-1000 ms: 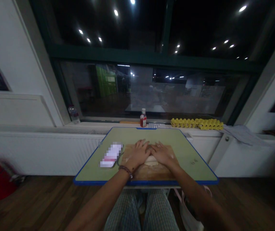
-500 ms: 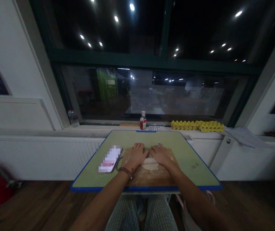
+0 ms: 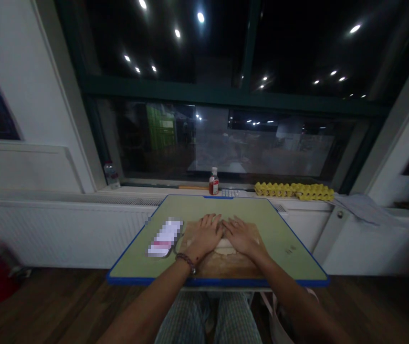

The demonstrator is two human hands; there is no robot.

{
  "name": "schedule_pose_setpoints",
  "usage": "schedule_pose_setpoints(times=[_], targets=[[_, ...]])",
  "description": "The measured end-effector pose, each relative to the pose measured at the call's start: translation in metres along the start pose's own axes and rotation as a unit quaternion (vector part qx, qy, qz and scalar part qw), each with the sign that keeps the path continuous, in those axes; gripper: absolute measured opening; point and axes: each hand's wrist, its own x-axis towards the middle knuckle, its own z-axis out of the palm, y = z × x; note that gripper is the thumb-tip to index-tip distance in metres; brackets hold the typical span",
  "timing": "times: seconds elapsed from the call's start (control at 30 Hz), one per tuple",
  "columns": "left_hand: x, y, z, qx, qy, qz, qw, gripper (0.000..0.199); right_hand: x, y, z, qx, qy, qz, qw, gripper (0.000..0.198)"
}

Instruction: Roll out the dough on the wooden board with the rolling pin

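A pale rolling pin point(image 3: 225, 243) lies crosswise over a sheet of dough point(image 3: 225, 251) on a wooden board point(image 3: 225, 268). My left hand point(image 3: 207, 233) rests palm down over the left part of the pin, its fingers stretched out flat. Over the right part lies my right hand point(image 3: 239, 234), also flat with fingers spread and pointing inward. The thumbs and index fingers nearly meet above the middle. Both palms hide the pin's ends and much of the dough.
The board sits on a small green table point(image 3: 279, 258) with a blue rim. Left of it lies a phone point(image 3: 164, 238) with a blurred screen. On the windowsill stand a small red-labelled bottle point(image 3: 214, 182), yellow egg trays point(image 3: 293, 190) and a clear bottle point(image 3: 111, 176).
My fingers have straightened and lie flatter. The palms have slid forward over the pin, and less dough shows on the near side. The camera view has shifted slightly.
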Motion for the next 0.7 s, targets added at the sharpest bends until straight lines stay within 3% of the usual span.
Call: schedule_pose_setpoints(times=[0.17, 0.3, 0.5, 0.7], targets=[[0.028, -0.008, 0.001, -0.003, 0.000, -0.059, 0.998, 0.055, 0.030, 0.012, 0.000, -0.005, -0.006, 0.018, 1.000, 0.050], [0.031, -0.011, 0.004, -0.004, -0.015, -0.072, 0.997, 0.056, 0.035, 0.015, 0.001, -0.008, -0.010, 0.010, 1.000, 0.049], [0.007, -0.003, 0.005, 0.001, -0.024, -0.013, 1.000, 0.043, 0.008, 0.002, 0.001, -0.006, 0.004, -0.034, 0.999, 0.045], [-0.016, 0.008, -0.002, 0.004, -0.002, 0.046, 0.999, 0.037, -0.025, -0.019, -0.006, -0.011, 0.050, -0.022, 0.998, 0.048]])
